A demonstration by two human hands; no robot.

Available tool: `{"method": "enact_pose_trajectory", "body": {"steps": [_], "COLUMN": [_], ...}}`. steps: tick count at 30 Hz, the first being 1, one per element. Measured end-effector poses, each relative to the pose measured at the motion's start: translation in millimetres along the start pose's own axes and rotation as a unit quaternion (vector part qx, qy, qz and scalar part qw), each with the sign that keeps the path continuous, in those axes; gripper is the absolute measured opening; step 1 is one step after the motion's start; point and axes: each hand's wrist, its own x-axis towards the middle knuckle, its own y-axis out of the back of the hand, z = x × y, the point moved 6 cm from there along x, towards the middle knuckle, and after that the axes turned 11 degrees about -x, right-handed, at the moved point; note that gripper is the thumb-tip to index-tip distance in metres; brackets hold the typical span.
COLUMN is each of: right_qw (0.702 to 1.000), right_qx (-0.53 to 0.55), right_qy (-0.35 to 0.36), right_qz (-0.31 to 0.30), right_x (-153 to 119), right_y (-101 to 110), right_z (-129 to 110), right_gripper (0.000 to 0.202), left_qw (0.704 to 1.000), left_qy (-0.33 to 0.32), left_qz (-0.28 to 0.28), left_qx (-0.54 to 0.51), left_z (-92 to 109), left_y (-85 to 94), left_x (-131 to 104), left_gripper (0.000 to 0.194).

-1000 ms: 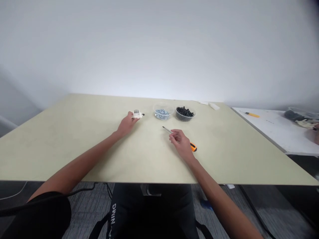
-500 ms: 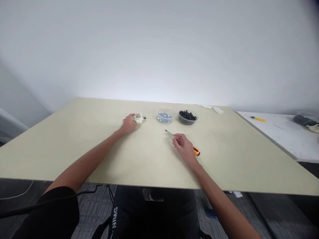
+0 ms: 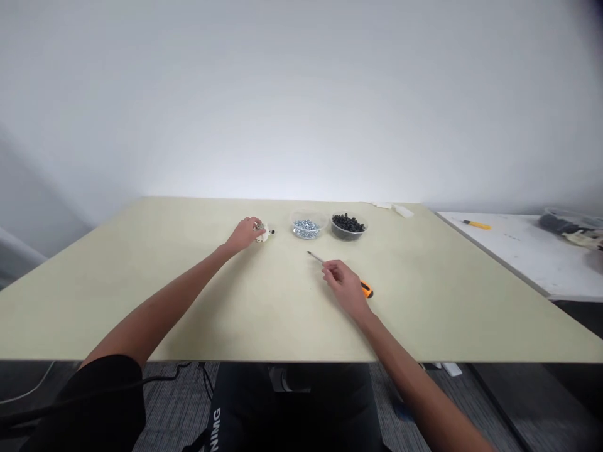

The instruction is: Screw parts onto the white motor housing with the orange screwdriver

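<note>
A small cream-white plastic part with a dark tip [image 3: 264,235] is gripped in the fingers of my left hand [image 3: 245,233], left of the bowls. My fingers cover much of it. My right hand [image 3: 343,282] is closed around a screwdriver [image 3: 366,289], whose orange and black handle sticks out behind the palm. The metal shaft points up and left towards the bowl of small silvery screws [image 3: 306,228]. Just right of that bowl stands a second clear bowl filled with small black pieces [image 3: 347,226].
Pale strips and a white piece [image 3: 402,211] lie at the back edge of the table [image 3: 264,314]. On a lower white surface [image 3: 513,263] to the right are a yellow-handled tool [image 3: 477,225] and a clear container with dark things [image 3: 565,226]. A wall rises behind.
My left hand has turned the white part, and its fingers now cover more of its top. My right hand keeps the screwdriver almost in place. The whole view has shifted slightly.
</note>
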Motion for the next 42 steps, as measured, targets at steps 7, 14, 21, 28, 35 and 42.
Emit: {"method": "enact_pose_trajectory", "body": {"steps": [7, 14, 21, 28, 35, 42], "right_qw": [0.987, 0.941, 0.955, 0.970, 0.974, 0.977], "right_qx": [-0.115, -0.266, -0.237, -0.195, -0.183, -0.172], "right_qy": [0.082, 0.150, 0.118, 0.080, 0.069, 0.068], "right_qz": [0.071, 0.148, 0.135, 0.120, 0.111, 0.110], "right_x": [-3, -4, -1, 1, 2, 1], "right_y": [11, 16, 16, 15, 16, 16], "right_z": [-9, -14, -6, -2, -2, -5], "right_gripper": [0.022, 0.021, 0.019, 0.018, 0.017, 0.017], "left_qw": [0.999, 0.996, 0.993, 0.987, 0.985, 0.987], "left_qy": [0.054, 0.080, 0.057, 0.028, 0.035, 0.030], "left_qz": [-0.007, 0.048, 0.086, 0.108, 0.114, 0.114], "left_qx": [-0.001, -0.015, -0.062, -0.114, -0.121, -0.109], "left_z": [15, 16, 13, 3, 1, 5], "left_y": [-12.6, -28.0, -41.2, -46.9, -45.2, -43.2], "left_x": [5, 20, 22, 12, 11, 8], "left_gripper": [0.032, 0.033, 0.027, 0.023, 0.013, 0.010]}}
